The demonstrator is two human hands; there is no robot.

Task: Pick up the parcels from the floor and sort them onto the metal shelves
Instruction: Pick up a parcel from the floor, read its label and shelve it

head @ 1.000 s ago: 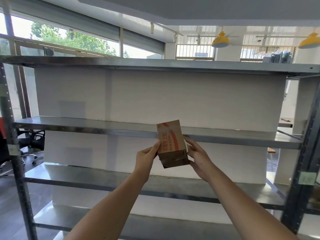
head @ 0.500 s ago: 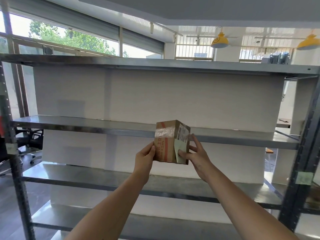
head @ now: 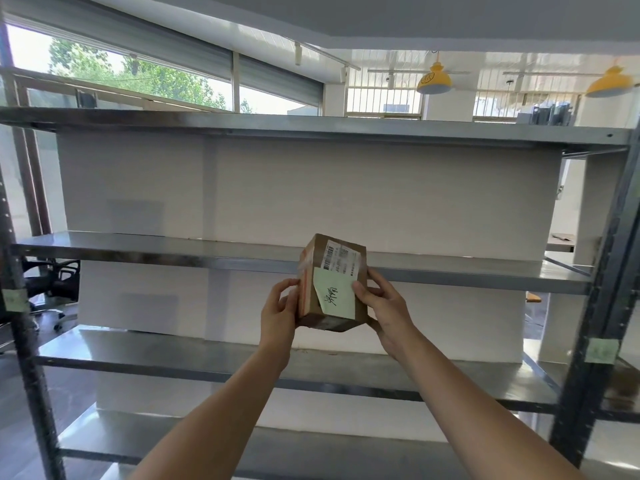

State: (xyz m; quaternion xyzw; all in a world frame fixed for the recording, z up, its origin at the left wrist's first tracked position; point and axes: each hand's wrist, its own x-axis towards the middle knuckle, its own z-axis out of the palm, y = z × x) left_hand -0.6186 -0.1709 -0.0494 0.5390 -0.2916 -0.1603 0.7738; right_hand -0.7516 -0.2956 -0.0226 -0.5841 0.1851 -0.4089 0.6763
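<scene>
Turned since a moment ago, the cardboard parcel (head: 332,284) now shows me its green note. Left hand (head: 280,310) and right hand (head: 383,308) clamp its sides, long axis upright, level with the middle metal shelf (head: 138,249) just behind.

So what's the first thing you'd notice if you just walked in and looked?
Probably the brown cardboard parcel held up in the middle by both hands, the left hand and right hand on its sides, with a pale green note stuck on its front. Behind it stand long, bare metal shelves, and two yellow lamps hang at the upper right.
</scene>
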